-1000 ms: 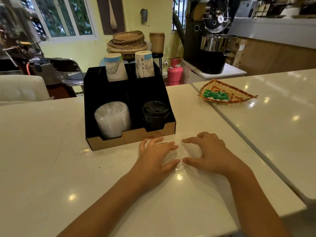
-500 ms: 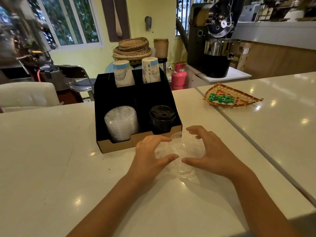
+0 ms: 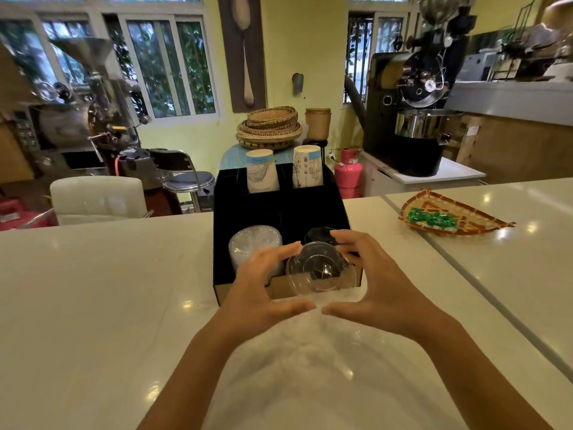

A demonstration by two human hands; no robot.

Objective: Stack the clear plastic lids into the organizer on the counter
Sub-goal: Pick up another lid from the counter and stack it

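Lids (image 3: 316, 270) clamped between left hand (image 3: 263, 290) and right hand (image 3: 375, 287), above organizer (image 3: 279, 212) front edge. I judge carry step; next, shift left onto clear stack (image 3: 255, 246).

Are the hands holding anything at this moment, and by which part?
Yes: a clear plastic lid is held between the left hand and right hand, fingers on opposite sides of its rim, in front of the organizer.

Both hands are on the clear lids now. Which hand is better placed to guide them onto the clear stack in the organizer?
Left, probably. The left hand sits directly before the clear lid stack; the right hand is before the black lids.
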